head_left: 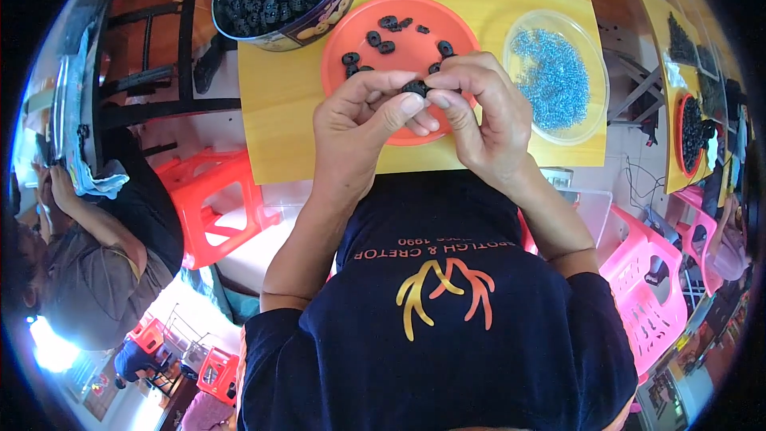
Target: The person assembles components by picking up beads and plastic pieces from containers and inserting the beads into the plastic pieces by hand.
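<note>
Over the near part of a round red-orange plate [351, 28], both my hands meet at a small black oval plastic piece [416, 88]. My left hand [355, 116] pinches it between thumb and forefinger. My right hand [485, 108] is closed too, its thumb and forefinger pressed against the piece's right end; whether a smaller part sits between those fingertips is hidden. Several similar black oval pieces with holes [386, 47] and a few smaller black bits [423, 29] lie scattered on the plate.
At the upper left stands a tub [307, 34] heaped with black pieces. A clear round dish [604, 88] of blue beads [552, 80] sits to the right on the yellow table [303, 148]. Nearby are a red stool [209, 199], a pink plastic chair [650, 295] and a person [96, 271] at left.
</note>
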The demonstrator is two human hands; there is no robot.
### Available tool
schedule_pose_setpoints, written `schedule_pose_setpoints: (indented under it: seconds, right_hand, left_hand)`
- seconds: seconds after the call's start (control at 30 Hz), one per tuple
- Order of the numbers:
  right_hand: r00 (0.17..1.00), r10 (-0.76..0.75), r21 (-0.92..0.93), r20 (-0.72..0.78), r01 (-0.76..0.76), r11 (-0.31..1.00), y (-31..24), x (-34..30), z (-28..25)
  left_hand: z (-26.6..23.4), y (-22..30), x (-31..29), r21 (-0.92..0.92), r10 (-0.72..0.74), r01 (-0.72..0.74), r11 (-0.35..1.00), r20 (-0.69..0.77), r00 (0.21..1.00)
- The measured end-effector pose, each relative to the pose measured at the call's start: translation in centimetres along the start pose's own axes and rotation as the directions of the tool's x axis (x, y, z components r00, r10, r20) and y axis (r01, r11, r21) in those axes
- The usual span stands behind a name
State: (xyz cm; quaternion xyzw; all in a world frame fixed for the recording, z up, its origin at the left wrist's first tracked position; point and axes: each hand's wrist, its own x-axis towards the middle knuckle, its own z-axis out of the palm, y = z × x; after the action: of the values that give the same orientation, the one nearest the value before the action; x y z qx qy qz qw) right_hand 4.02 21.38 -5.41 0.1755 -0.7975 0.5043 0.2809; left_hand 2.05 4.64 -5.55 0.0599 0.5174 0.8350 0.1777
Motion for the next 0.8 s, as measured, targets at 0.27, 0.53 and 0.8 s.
schedule_pose_setpoints:
  seconds: [0.27, 0.53, 0.8]
  right_hand:
    - [0.994, 0.01, 0.049, 0.112, -0.015, 0.999, -0.9, 0.2, -0.5]
    - [0.9, 0.233, -0.026, 0.369, -0.241, 0.97, -1.9, 0.4, -2.2]
    - [0.643, 0.601, 0.306, 0.474, -0.76, 0.573, -0.8, 0.7, -2.4]
  left_hand:
    - [-0.6, 0.7, -0.4, 0.074, 0.014, -0.018, 0.997, 0.063, 0.998]
    - [-1.4, 1.0, -0.4, 0.315, -0.035, -0.029, 0.949, 0.195, 0.98]
    - [-0.3, 0.1, -0.3, 0.493, 0.132, -0.179, 0.851, 0.129, 0.983]
